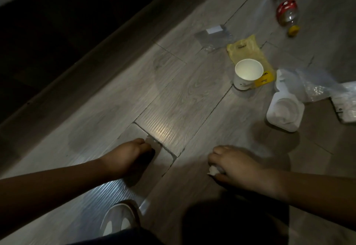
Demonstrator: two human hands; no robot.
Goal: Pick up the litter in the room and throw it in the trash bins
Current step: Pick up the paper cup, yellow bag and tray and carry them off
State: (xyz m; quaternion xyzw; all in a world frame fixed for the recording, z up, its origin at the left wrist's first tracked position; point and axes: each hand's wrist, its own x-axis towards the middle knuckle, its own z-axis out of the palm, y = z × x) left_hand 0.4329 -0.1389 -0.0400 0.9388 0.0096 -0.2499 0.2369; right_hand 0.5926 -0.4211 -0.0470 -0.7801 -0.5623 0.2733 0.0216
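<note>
Two hands worked well short of the paper cup, the left hand pinching a pale scrap on the floor, the right hand clenching a crumpled wad that might have slipped free if it reached for more.

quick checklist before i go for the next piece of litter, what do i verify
1. Left hand pinching the small scrap on the floor: cannot tell, blurred at the fingertips.
2. Right hand holding the crumpled paper: ok, fingers curled round it.
3. Paper cup upright, nothing seen inside: ok.
4. Bottle capped: ok, yellow cap on, lying on its side.
5. Trash bin within sight: not ok, none in view.
6. Free hand for the cup: not ok, both are at other litter.
</note>
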